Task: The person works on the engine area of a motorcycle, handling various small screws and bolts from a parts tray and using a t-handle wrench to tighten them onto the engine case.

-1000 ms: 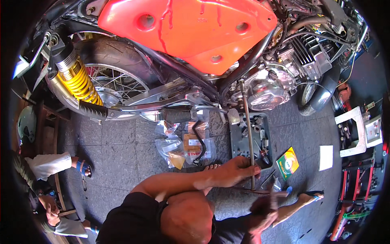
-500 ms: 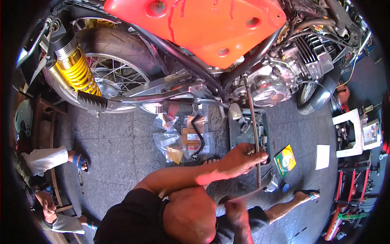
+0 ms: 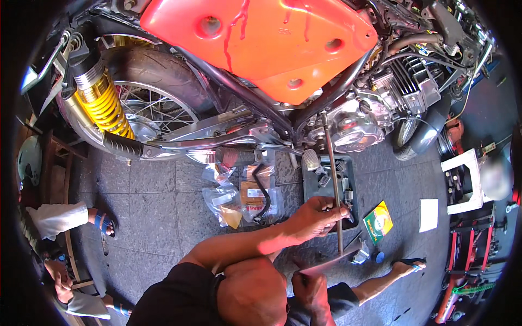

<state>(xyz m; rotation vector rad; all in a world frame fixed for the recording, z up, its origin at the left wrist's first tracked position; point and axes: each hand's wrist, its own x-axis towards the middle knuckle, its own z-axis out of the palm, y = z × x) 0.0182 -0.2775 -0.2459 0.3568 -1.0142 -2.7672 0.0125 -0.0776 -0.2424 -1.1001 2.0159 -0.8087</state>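
Note:
A long, thin T-handle wrench (image 3: 333, 163) runs from the motorcycle's engine (image 3: 356, 125) down toward me. My left hand (image 3: 318, 218) is closed around its shaft, thumb lying along the near side. Its cross handle looks reddish and is smeared by motion. My right hand (image 3: 311, 293) is closed at the handle's left end, low in the picture; part of its grip is hidden. Where the wrench's far tip sits, beside the engine's lower left casing, is too small to make out.
Under the shaft stands a dark tray (image 3: 356, 190) with metal parts. Plastic bags (image 3: 223, 201) and a black bent lever (image 3: 263, 190) lie left of it. A yellow-green packet (image 3: 379, 221) and white paper (image 3: 429, 215) lie right. Another person's hands (image 3: 60, 280) show at far left.
My right hand has moved slightly up and shows sharper. The cross handle has turned a little. My left hand stays on the shaft, and the whole view has shifted slightly.

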